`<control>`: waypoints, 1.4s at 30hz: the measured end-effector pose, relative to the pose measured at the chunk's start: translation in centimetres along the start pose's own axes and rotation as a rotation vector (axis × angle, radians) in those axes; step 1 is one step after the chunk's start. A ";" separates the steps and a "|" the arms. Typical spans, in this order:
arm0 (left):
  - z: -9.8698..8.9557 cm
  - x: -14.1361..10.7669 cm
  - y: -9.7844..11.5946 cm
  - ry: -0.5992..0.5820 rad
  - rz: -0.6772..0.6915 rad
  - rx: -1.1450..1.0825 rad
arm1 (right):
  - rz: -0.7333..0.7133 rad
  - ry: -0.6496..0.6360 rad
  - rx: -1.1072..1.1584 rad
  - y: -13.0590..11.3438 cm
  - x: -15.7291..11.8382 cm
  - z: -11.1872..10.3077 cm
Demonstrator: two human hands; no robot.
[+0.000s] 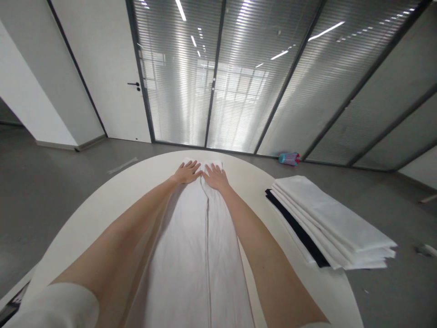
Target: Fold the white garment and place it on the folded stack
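A long piece of white cloth [184,255] runs from the near edge of the view to the far side of a round white table [112,200]. A seam or folded edge goes down its length, right of the middle. My left hand [186,173] lies flat on the cloth's far end with its fingers spread. Beside it my right hand [215,176] rests on the same end, palm down and fingers apart. The two hands nearly meet at the seam. Both arms reach forward along the cloth's sides.
On the table's right lies a stack of folded white cloths [327,214], with a black cloth [297,230] low in it; the stack overhangs the edge. A blue and red item [289,158] is on the floor by the glass partition [239,91]. A white door [105,68] stands at the back left.
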State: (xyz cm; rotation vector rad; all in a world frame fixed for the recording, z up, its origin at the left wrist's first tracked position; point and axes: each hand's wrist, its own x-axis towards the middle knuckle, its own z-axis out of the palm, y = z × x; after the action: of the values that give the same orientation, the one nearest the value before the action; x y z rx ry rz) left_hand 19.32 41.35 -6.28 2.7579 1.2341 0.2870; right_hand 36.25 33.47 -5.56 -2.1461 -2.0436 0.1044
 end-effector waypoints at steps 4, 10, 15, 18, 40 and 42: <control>-1.1 -2.3 1.4 0.062 0.059 -0.011 | -0.034 0.104 -0.012 -0.2 -1.2 -0.7; -2.8 -11.8 4.8 0.038 0.355 -0.057 | -0.259 -0.004 0.002 -0.7 -8.6 -1.7; -5.5 -20.0 7.4 0.008 0.471 -0.119 | -0.351 -0.027 0.065 -0.9 -17.0 -3.1; -6.5 -24.3 9.3 -0.033 0.547 -0.148 | -0.422 0.002 0.130 -1.3 -21.7 -4.3; -4.9 -35.9 18.9 -0.168 0.708 -0.197 | -0.335 0.005 0.225 -7.5 -24.2 -5.3; -4.8 -36.3 19.1 -0.177 0.702 -0.209 | -0.283 -0.029 0.158 -8.0 -22.0 -4.4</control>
State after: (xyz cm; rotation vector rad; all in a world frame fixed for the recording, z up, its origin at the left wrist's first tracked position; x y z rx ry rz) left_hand 8.50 1.65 -2.88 2.8399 0.1504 0.1991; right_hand 27.89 11.57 -1.36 -1.7553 -2.2479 0.2500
